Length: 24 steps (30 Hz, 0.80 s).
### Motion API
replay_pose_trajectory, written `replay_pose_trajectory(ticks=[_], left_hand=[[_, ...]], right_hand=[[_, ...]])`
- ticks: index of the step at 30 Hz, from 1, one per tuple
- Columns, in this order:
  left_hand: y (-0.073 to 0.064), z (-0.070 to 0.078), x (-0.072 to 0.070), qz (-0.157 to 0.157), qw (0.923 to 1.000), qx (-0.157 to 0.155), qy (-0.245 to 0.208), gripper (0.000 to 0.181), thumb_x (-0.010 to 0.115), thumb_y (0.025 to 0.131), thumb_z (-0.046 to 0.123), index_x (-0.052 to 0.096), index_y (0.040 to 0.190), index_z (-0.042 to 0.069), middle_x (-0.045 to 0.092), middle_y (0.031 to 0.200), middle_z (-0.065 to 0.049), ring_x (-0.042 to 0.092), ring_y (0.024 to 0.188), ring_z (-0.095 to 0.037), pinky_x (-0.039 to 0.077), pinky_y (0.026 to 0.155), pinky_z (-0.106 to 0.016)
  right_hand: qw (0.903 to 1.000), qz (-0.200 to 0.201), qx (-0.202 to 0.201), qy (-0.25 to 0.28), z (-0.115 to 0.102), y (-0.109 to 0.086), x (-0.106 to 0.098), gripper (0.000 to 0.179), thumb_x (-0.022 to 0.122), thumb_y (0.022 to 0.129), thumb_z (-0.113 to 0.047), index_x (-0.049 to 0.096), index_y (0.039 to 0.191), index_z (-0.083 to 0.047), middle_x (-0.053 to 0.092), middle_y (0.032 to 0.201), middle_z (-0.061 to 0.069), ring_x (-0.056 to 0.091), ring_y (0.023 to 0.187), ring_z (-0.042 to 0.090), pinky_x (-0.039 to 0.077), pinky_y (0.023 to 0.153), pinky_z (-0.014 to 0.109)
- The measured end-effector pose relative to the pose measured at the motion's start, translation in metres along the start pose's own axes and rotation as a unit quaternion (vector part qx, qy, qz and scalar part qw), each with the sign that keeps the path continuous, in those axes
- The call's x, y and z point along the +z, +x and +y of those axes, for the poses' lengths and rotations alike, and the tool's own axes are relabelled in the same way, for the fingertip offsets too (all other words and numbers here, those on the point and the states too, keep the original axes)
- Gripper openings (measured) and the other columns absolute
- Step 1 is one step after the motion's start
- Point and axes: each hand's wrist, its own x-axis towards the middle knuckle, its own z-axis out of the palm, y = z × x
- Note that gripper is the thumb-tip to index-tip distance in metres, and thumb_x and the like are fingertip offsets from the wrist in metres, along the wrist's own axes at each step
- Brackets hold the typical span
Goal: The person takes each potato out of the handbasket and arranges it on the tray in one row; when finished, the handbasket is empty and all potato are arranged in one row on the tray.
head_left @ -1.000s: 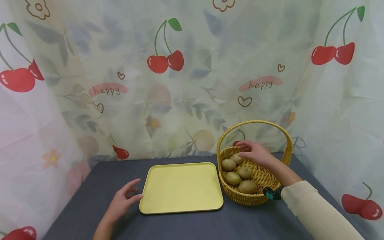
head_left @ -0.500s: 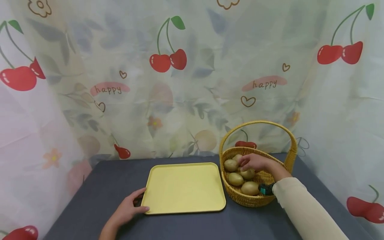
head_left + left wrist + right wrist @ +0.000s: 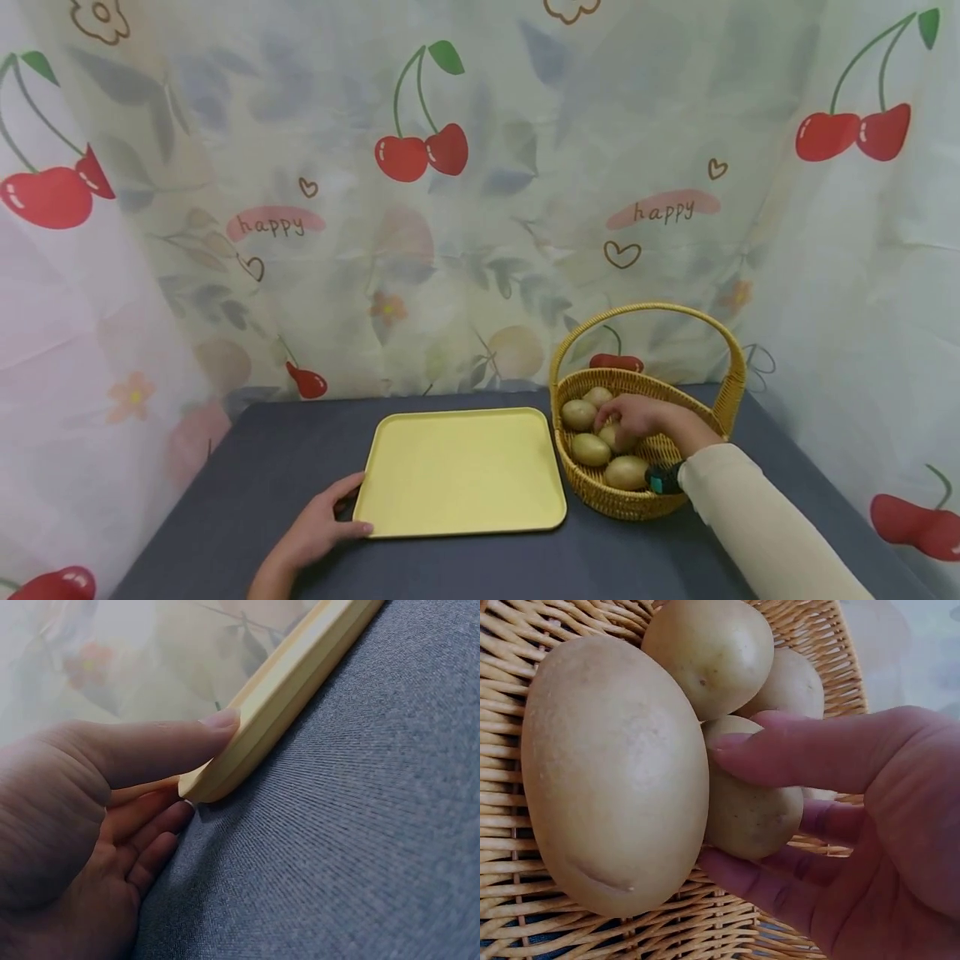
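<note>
My left hand point(image 3: 317, 523) holds the left side of a yellow rectangular tray point(image 3: 461, 471). In the left wrist view its thumb presses on the tray rim point(image 3: 277, 701) near a corner, with the fingers bent against the edge below. My right hand point(image 3: 641, 417) reaches down into a wicker basket point(image 3: 618, 505) with a tall arched handle. Its thumb and fingers close around a small potato point(image 3: 754, 817), partly hidden by the hand. A larger potato point(image 3: 615, 776) lies right beside it, and more potatoes point(image 3: 709, 656) sit behind.
The basket stands close to the tray's right side on a dark grey tablecloth point(image 3: 450, 571). Its handle point(image 3: 648, 307) arches over the right hand. A printed curtain point(image 3: 480, 250) hangs behind the table and along both sides. A dark band point(image 3: 663, 478) circles the right wrist.
My right hand has come down from above the basket and taken hold of a potato. My left hand has moved right, from beside the tray onto its edge.
</note>
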Motion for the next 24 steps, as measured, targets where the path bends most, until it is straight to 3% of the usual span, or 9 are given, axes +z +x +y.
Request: replay_pose_trajectory(ticks=[7,9,16,19,24], left_hand=[[0.0,-0.002,0.0,0.002,1.0,-0.002,0.008,0.082,0.084,0.077,0.025,0.045,0.143,-0.002,0.051,0.137,-0.019,0.049,0.123,-0.034,0.041,0.096,-0.046],[0.0,-0.001,0.0,0.003,1.0,0.0,0.009,0.082,0.084,0.077,0.025,0.045,0.143,-0.003,0.05,0.137,-0.02,0.048,0.124,-0.034,0.04,0.097,-0.047],[0.001,0.001,0.0,0.003,0.9999,0.004,0.015,0.082,0.084,0.076,0.025,0.045,0.142,-0.003,0.05,0.137,-0.02,0.048,0.125,-0.035,0.04,0.098,-0.049],[0.001,0.001,0.0,0.004,0.9998,0.002,0.019,0.082,0.085,0.076,0.025,0.046,0.142,-0.003,0.05,0.138,-0.02,0.047,0.125,-0.035,0.039,0.098,-0.05],[0.001,-0.001,0.001,0.006,0.9998,0.002,0.019,0.082,0.085,0.075,0.025,0.046,0.142,-0.002,0.049,0.138,-0.02,0.047,0.126,-0.035,0.04,0.098,-0.049]], right_hand=[[0.9993,0.017,0.004,0.033,-0.005,-0.01,-0.003,0.039,0.068,0.073,0.002,0.068,0.111,-0.006,0.049,0.071,0.003,0.037,0.058,0.014,0.036,0.055,0.029],[0.9984,0.033,-0.004,0.047,-0.006,-0.014,-0.005,0.041,0.069,0.073,0.0,0.067,0.114,-0.004,0.052,0.074,0.004,0.039,0.06,0.015,0.038,0.057,0.031],[0.9898,0.092,-0.049,0.097,-0.01,-0.038,-0.006,0.041,0.069,0.081,-0.008,0.062,0.12,0.003,0.061,0.113,0.013,0.059,0.081,0.02,0.051,0.071,0.043],[0.9851,0.098,-0.076,0.119,-0.015,-0.047,-0.003,0.036,0.068,0.083,-0.008,0.061,0.116,0.004,0.06,0.112,0.014,0.059,0.083,0.021,0.052,0.073,0.048],[0.9815,0.088,-0.097,0.139,-0.019,-0.053,0.003,0.034,0.066,0.085,-0.006,0.059,0.116,0.004,0.058,0.112,0.016,0.059,0.086,0.023,0.053,0.071,0.045]])
